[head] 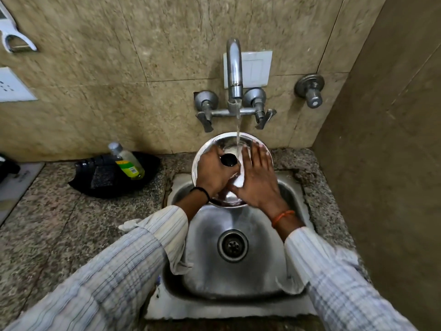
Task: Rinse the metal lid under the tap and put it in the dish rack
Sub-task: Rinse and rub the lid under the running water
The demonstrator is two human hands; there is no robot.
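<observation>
Left of the sink [290, 201], on the speckled granite table [71, 225], lies a black rumpled dish or bag [105, 180] with a dark scouring pad and a clear plastic bottle [127, 162] of yellow-green liquid with a silver cap leaning across it. Above it on the wall, at the frame's left edge, are a white socket plate [12, 87] and a white hanging holder.

The sink is a small rounded bowl of brushed steel with a round drain [232, 246] in its middle. Over its far edge, the round, shiny metal lid [214, 144] with a black knob [229, 160] is held tilted under the tap [233, 70], a curved dull-steel spout with two lever handles. A thin stream of water [238, 130] falls onto the lid beside the knob.

The left hand [213, 172] is curled on the lid next to the knob, gripping it, a black band at the wrist. The right hand [257, 177] lies flat and spread wide open, fingers pressed on the wet lid surface, an orange thread at the wrist. Both sleeves are pale striped cloth.

Right of the tap a separate round valve [310, 90] sticks out of the beige marble-look tiles. A plain brown side wall [381, 163] closes the corner right of the sink.
</observation>
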